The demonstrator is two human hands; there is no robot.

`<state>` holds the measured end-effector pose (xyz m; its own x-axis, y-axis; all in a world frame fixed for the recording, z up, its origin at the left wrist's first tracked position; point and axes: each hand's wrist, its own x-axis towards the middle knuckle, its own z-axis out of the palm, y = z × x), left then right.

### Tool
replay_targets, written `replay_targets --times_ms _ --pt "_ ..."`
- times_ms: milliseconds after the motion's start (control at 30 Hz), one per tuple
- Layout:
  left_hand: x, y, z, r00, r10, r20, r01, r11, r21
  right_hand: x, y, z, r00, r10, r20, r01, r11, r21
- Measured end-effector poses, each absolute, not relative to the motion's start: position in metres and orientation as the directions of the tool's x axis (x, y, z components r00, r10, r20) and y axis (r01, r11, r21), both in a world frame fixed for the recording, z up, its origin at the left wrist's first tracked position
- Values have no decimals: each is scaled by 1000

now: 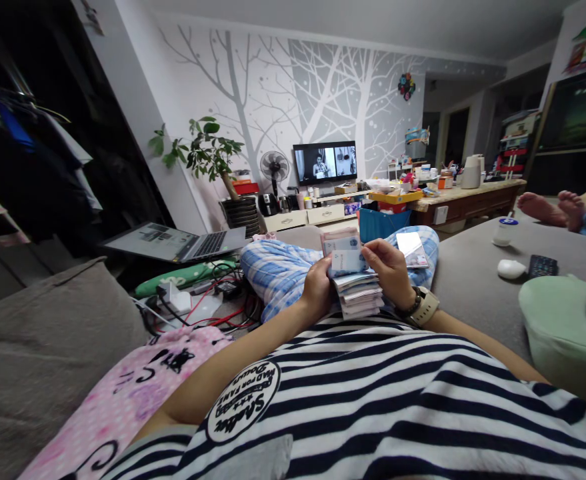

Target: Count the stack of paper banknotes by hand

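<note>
Over the lap, near centre: stack of banknotes (357, 293), long axis left-right. Left hand (317, 290) clamps its left end from below; right hand (391, 270) pinches the top note (345, 257) upright. Phone (411, 249) lies just beyond on the knee.

Stack of cards (355, 287), print too small.
</note>
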<state>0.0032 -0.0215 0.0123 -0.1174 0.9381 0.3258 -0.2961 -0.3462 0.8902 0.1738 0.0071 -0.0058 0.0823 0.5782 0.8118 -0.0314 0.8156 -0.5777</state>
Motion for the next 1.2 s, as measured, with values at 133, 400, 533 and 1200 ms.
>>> replay_targets --times_ms 133,400,533,1200 --pt "6 -17 9 -99 947 306 -342 -321 883 174 7 -7 92 583 807 -26 812 -583" --pt "6 -5 3 -69 943 324 -383 -325 864 174 7 -7 79 600 796 -31 800 -599" --pt "4 -7 4 -35 940 340 -371 -328 869 174 7 -7 85 595 799 -29 803 -595" --pt "6 -4 5 -18 950 312 -444 -288 849 174 4 -4 84 584 807 -10 810 -586"
